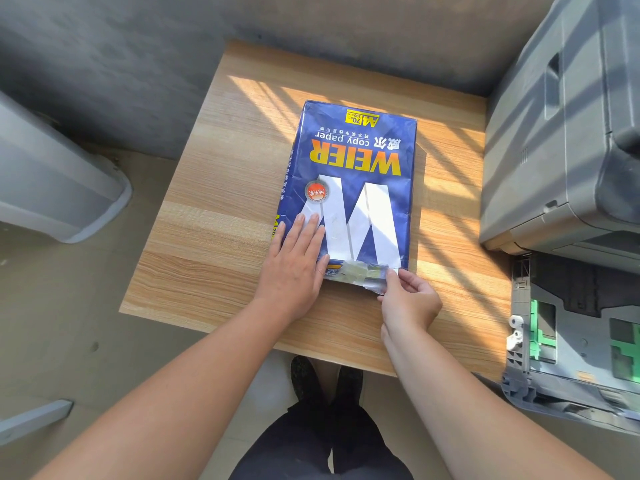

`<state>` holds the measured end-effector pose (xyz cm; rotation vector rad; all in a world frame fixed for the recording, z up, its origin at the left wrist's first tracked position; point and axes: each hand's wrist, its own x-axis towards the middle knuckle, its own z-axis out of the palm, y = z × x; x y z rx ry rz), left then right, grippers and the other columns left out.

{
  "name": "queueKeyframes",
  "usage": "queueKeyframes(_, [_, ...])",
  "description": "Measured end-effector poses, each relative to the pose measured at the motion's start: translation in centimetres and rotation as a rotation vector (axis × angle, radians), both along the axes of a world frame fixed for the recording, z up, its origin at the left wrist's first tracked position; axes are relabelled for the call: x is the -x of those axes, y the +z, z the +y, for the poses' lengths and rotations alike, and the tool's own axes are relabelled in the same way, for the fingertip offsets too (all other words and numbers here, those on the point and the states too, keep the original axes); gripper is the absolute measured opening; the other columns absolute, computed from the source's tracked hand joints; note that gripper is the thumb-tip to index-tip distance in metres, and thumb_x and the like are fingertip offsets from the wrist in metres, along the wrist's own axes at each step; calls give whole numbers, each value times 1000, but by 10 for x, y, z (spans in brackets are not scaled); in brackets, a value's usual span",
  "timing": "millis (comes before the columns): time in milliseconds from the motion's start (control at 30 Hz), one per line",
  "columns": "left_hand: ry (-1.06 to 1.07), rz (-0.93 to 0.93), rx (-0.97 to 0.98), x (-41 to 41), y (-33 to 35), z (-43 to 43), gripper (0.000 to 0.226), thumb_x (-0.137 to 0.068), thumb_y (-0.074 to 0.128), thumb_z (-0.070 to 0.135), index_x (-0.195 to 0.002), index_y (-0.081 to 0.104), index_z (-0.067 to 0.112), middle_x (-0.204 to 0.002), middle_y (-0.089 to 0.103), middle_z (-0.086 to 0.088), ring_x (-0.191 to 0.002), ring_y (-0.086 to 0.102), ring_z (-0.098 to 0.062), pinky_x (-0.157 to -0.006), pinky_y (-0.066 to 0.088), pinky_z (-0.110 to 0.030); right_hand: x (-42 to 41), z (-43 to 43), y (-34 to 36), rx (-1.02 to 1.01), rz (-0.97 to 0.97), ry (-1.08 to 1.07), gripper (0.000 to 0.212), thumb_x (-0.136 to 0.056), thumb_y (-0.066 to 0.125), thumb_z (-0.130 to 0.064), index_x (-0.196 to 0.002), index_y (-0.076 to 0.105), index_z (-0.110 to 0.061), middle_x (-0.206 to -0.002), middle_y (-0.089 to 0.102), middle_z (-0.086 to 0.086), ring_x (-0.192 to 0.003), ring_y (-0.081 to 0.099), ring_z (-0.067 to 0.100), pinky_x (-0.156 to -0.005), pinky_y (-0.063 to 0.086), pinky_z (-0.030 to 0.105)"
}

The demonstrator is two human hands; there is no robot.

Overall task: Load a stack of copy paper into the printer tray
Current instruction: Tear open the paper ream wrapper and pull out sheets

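A blue wrapped ream of copy paper (349, 188) lies flat on the wooden table (207, 237), its print upside down toward the person. The left hand (294, 265) rests flat on the ream's near left corner, fingers stretched out and close together. The right hand (408, 299) pinches the taped wrapper flap (363, 277) at the ream's near end between thumb and fingertips. To the right stands the grey printer (568, 133), its paper tray (571, 341) pulled out, green guides showing.
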<state>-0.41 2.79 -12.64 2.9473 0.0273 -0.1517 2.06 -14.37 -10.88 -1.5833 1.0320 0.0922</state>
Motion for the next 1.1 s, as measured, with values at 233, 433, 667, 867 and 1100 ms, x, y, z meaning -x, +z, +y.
queueKeyframes(233, [15, -11, 28, 2, 0, 0, 57, -103, 26, 36, -152, 29, 7, -164, 25, -8, -153, 17, -25, -123, 19, -50, -2, -7, 3, -90, -12, 56, 14, -89, 74, -5, -98, 65, -11, -80, 71, 5, -59, 64, 13, -47, 50, 12])
queueKeyframes(433, [23, -6, 61, 7, -1, 4, 56, -103, 26, 35, -150, 33, 6, -162, 29, -8, -152, 20, -26, -122, 22, -50, 10, -25, 2, -232, -8, 236, 27, -94, 66, 2, -118, 62, -10, -86, 69, 7, -58, 60, 13, -50, 51, 13])
queueKeyframes(667, [43, -17, 176, 5, 3, 8, 60, -100, 17, 36, -151, 33, 7, -162, 30, -6, -152, 20, -23, -124, 15, -45, 30, -56, -1, -300, 128, 379, 31, -96, 62, 1, -126, 60, 5, -78, 66, 8, -60, 55, 15, -57, 47, 20])
queueKeyframes(867, [362, -93, 568, 14, 8, 8, 47, -102, 39, 27, -146, 42, 10, -157, 38, -4, -147, 29, -19, -121, 22, -35, 59, -65, 17, -204, 257, 717, 13, -98, 60, -6, -108, 68, -6, -96, 76, 9, -79, 70, 20, -81, 55, 34])
queueKeyframes(1100, [831, 44, 766, 55, 22, -3, 46, -102, 44, 26, -146, 43, 11, -151, 44, -3, -139, 41, -19, -115, 29, -29, 15, -36, 15, -195, 72, 565, 20, -101, 57, -12, -121, 57, -13, -100, 77, -2, -90, 74, 18, -80, 60, 39])
